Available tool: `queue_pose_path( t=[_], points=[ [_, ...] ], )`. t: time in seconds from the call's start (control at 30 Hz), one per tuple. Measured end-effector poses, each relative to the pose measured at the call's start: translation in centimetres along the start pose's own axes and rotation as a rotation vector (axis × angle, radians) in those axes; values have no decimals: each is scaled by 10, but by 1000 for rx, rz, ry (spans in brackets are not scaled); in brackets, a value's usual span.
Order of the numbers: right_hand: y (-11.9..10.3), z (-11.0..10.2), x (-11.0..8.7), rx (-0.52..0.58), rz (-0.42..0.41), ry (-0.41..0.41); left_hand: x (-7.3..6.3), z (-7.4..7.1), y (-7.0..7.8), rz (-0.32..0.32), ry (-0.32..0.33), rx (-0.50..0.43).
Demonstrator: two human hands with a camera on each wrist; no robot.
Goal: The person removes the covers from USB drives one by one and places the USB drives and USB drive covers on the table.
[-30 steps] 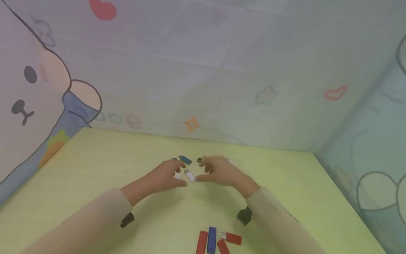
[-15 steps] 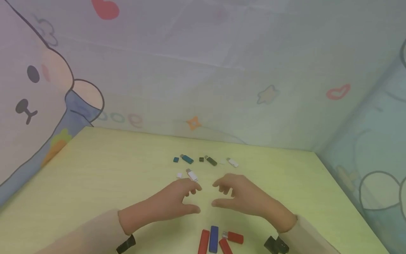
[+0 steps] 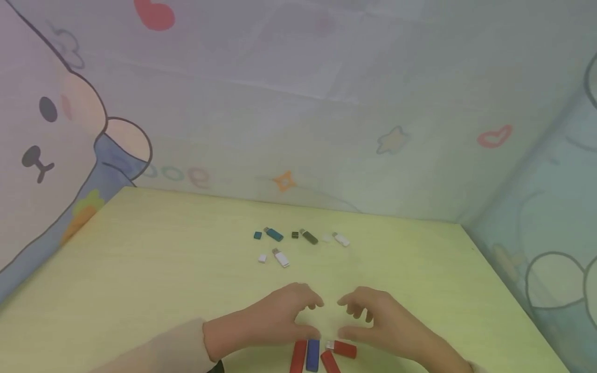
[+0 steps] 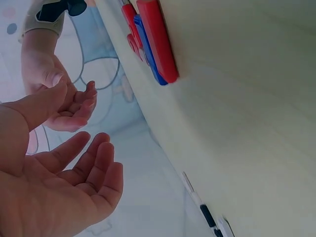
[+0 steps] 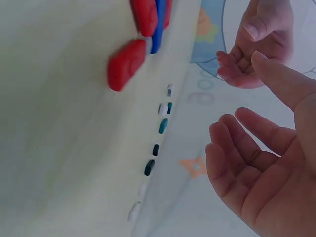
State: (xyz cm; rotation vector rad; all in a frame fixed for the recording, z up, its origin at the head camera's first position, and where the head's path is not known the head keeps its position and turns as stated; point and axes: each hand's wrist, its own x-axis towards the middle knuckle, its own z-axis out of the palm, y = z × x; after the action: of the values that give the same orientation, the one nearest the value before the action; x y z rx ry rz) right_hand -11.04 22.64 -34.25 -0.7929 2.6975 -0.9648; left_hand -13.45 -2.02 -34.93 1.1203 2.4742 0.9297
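Note:
Both hands hover over the near part of the table with relaxed, slightly bent fingers and nothing between them. My left hand (image 3: 275, 318) is nearest a long red stick (image 3: 298, 356) and a blue stick (image 3: 313, 355) lying side by side. Close to my right hand (image 3: 389, 324) lies a red USB stick (image 3: 344, 349) with its metal plug bare, pointing left. A second red piece (image 3: 330, 361) slants just below it, cut off by the frame edge. In the right wrist view, the palm of my right hand (image 5: 271, 182) faces the left hand (image 5: 266, 44), the two apart.
Farther back lie uncapped USB sticks with small caps beside them: a teal stick (image 3: 274, 234) and cap (image 3: 258, 235), a dark stick (image 3: 309, 237) and cap (image 3: 295, 234), and two white sticks (image 3: 281, 258). A printed cloth wall (image 3: 326, 129) rises behind the yellow table (image 3: 186, 248).
Both hands have drawn back toward the person, from around the front white USB stick to above the red and blue sticks. The sticks lie as before.

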Motion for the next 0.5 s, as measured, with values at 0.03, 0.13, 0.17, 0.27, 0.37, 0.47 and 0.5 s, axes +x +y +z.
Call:
queue_pose_path(
  t=[0.03, 0.13, 0.17, 0.27, 0.37, 0.47, 0.5],
  points=[
    [2, 2, -2, 6, -6, -4, 2, 2, 1, -4, -14, 8],
    [7, 6, -8, 16, -16, -18, 8, 11, 3, -9, -54, 44],
    [8, 7, -10, 20, -14, -24, 11, 13, 3, -11, -67, 54],
    [11, 8, -13, 47, 25, -52, 16, 20, 3, -1, -99, 91],
    [13, 10, -15, 88, 71, -86, 21, 26, 2, 11, -125, 127],
    [16, 12, -16, 105, 97, -112, 25, 30, 1, 19, -138, 161],
    [17, 13, -15, 99, 101, -119, 26, 31, 1, 19, -143, 172]
  ],
)
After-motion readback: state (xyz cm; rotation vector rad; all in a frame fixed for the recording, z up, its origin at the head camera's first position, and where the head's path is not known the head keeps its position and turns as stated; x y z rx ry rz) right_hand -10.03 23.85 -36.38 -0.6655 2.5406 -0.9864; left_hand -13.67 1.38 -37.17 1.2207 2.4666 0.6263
